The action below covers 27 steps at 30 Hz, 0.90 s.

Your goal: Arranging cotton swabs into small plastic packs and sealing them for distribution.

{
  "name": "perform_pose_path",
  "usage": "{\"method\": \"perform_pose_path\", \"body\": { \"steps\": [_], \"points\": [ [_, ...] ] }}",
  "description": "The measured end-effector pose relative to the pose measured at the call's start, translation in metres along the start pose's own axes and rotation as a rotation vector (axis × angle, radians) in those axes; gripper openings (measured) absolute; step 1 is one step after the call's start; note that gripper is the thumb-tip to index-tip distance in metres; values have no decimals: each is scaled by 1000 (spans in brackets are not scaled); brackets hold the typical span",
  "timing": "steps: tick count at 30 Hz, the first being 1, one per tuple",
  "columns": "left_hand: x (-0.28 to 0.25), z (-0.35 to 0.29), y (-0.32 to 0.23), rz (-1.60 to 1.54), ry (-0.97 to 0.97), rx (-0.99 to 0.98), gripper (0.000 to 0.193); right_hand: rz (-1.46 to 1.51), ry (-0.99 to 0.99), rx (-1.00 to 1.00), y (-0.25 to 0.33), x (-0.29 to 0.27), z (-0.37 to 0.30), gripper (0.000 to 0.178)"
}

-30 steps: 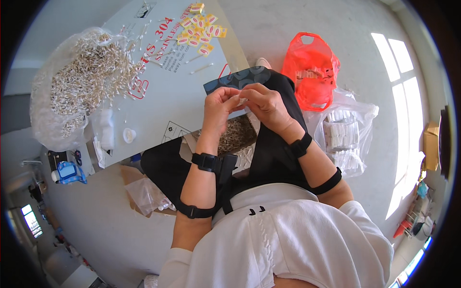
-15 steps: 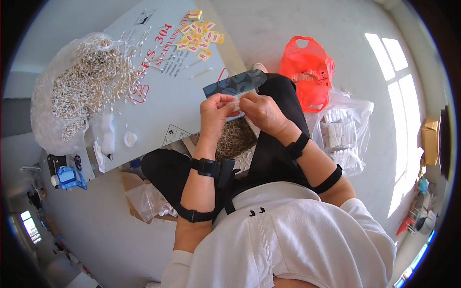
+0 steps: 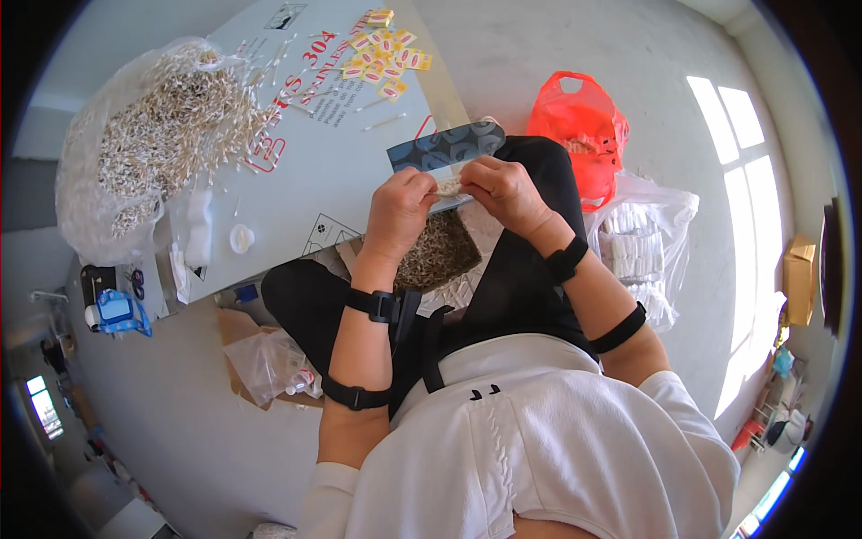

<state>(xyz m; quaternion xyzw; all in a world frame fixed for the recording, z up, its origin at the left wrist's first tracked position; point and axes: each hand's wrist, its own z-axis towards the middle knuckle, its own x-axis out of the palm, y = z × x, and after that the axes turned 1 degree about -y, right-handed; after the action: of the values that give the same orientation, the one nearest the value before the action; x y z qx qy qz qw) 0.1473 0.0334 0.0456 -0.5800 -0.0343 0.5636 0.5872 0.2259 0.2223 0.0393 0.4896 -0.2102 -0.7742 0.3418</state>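
My left hand (image 3: 398, 214) and my right hand (image 3: 512, 199) are both closed, pinching opposite ends of a small whitish packet of cotton swabs (image 3: 448, 187). It is stretched level between them, over my lap. Just beyond lies a dark see-through patterned sheet (image 3: 447, 146), by the table edge and my right knee. Below the packet, an open box of loose cotton swabs (image 3: 438, 251) sits between my legs. A big clear bag of loose swabs (image 3: 171, 135) lies spread open on the table (image 3: 296, 202), with small yellow-and-white cards (image 3: 386, 61) at the far side.
Right of my leg, a red plastic bag (image 3: 582, 126) and a clear bag of white packets (image 3: 631, 256) rest on the floor. A small round white dish (image 3: 241, 238) and a blue pack (image 3: 121, 310) are at left. A cardboard box (image 3: 238, 331) stands below the table.
My hands have drawn apart, so the packet between them now shows more plainly. The head view has shifted slightly.
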Motion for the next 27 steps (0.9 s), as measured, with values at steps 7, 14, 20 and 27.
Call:
{"method": "perform_pose_path", "body": {
  "steps": [7, 14, 20, 27],
  "points": [
    [-11, 9, -11, 112, 17, 97, 19, -165, 61, -103, 5, -7, 7, 11],
    [-6, 8, 3, -14, 128, 17, 17, -133, 127, -141, 1, -9, 9, 17],
    [-4, 14, -9, 161, 41, 29, 13, -134, 145, -75, 4, -11, 14, 16],
    [-6, 12, -3, 50, 10, 1, 15, 15, 90, 67, -2, -8, 11, 12]
  ]
}}
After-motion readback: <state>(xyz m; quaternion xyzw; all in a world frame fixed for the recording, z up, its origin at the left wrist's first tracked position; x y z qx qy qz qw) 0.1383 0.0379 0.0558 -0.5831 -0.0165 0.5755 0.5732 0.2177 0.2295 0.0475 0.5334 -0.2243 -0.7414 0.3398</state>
